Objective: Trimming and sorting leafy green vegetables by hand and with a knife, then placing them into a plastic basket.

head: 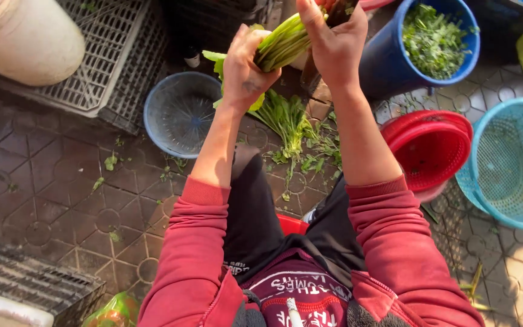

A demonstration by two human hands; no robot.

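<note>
Above the paved floor (49, 181), between both raised hands: a bunch of green stalks (282, 42), held slantwise. Left hand (244, 72) closed around the leafy lower end, right hand (334, 42) gripping the upper end. Below, loose greens (292, 127) beside a pale blue basin (180, 112); right, a blue bucket (388, 60) of chopped leaves, red baskets (428, 148).

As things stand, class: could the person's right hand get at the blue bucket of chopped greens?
Probably yes. The right hand is beside the blue bucket, whose top is open, with nothing between them. But it grips the bunch of green stalks with the left hand.
</note>
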